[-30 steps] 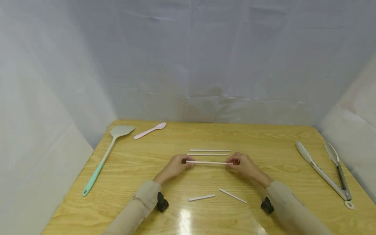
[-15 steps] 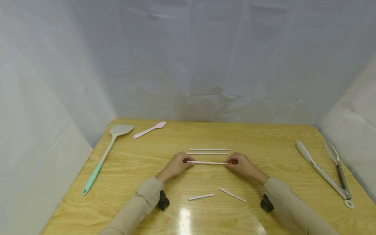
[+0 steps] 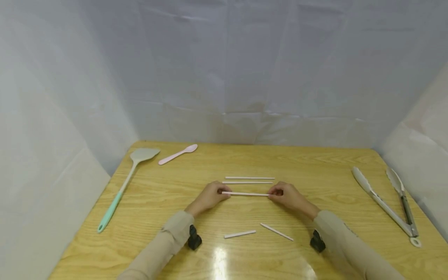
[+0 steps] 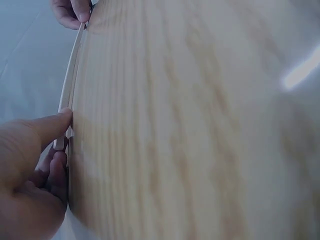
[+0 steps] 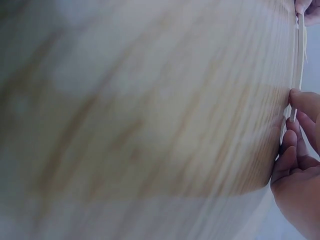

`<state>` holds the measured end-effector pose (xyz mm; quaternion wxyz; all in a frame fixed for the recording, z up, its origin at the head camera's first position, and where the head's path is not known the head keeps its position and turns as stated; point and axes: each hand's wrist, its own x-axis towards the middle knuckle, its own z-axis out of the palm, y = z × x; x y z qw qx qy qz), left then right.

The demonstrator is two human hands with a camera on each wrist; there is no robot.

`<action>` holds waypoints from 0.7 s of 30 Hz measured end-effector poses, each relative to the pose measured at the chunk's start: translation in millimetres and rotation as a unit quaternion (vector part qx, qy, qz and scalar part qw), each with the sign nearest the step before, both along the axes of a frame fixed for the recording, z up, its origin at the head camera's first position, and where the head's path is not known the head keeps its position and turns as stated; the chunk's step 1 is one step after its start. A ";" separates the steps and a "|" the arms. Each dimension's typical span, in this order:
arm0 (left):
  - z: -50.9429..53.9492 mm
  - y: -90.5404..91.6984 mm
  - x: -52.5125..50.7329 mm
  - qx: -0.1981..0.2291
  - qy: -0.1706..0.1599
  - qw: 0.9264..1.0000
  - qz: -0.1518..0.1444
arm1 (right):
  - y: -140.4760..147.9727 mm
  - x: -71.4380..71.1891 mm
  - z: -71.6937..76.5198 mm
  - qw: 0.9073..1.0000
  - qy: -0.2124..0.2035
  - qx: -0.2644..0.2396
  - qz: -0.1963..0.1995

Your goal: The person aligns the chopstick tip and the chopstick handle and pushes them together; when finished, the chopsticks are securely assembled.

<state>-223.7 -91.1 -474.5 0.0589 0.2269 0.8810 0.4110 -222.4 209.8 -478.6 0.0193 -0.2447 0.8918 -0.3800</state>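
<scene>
My left hand (image 3: 209, 196) pinches the left end of a thin pale chopstick (image 3: 249, 194) between thumb and fingers. At its other end my right hand (image 3: 287, 196) pinches it the same way. The chopstick lies crosswise between the hands, low over the wooden table. In the left wrist view, the thumb presses on the chopstick (image 4: 66, 90), which looks slightly bowed; the right wrist view shows its near end (image 5: 294, 112) between thumb and fingers. Just beyond it, two more chopsticks (image 3: 250, 178) lie roughly parallel on the table.
Nearer the front lie two short stick pieces, one on the left (image 3: 240, 234) and one slanting on the right (image 3: 277, 231). A spatula (image 3: 120, 190) with a green handle and a pink spoon (image 3: 178, 154) lie at left. Spread tongs (image 3: 388, 208) lie at right. Pale sheeting (image 3: 245, 77) surrounds the table.
Both hands keep their hold on the chopstick, which has barely moved. The forearms have shifted slightly; the other things stay where they were.
</scene>
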 end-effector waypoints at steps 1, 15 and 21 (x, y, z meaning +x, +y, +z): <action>-0.1 0.4 0.3 -0.001 0.001 1.000 0.002 | -0.1 0.1 -0.1 1.000 0.004 -0.002 0.001; 3.3 2.4 2.8 -0.017 0.007 1.000 0.005 | 0.3 -1.4 -2.4 1.000 0.003 -0.006 -0.002; 3.1 2.3 3.3 -0.014 -0.001 1.000 0.009 | 1.0 -0.3 -1.6 1.000 -0.006 -0.002 -0.010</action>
